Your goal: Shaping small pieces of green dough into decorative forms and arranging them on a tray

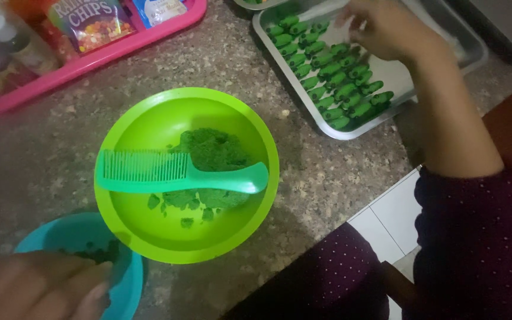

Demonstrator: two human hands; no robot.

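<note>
Right hand [386, 26] over steel tray [445, 24], fingers loosely curled, hold unclear; tray part filled with green dough pieces [333, 74]; left hand [42, 290] blurred at blue bowl [128, 278], grip unclear; dough [211, 151] remained under comb [179, 175] in green bowl [149, 231] on worktop [327, 178].

Granite-patterned countertop [327, 178], speckled grey and brown. Lime-green round bowl [131, 228] at centre, holding a mound of green dough [211, 151] and a few loose crumbs. Green plastic comb [179, 176] with handle, laid across the bowl, teeth pointing away. Pink plastic tray [90, 61] at upper left, carrying snack packets [93, 21] and blurred bottles [4, 38]. White floor tiles [395, 216] at lower right, beside the counter edge.
</note>
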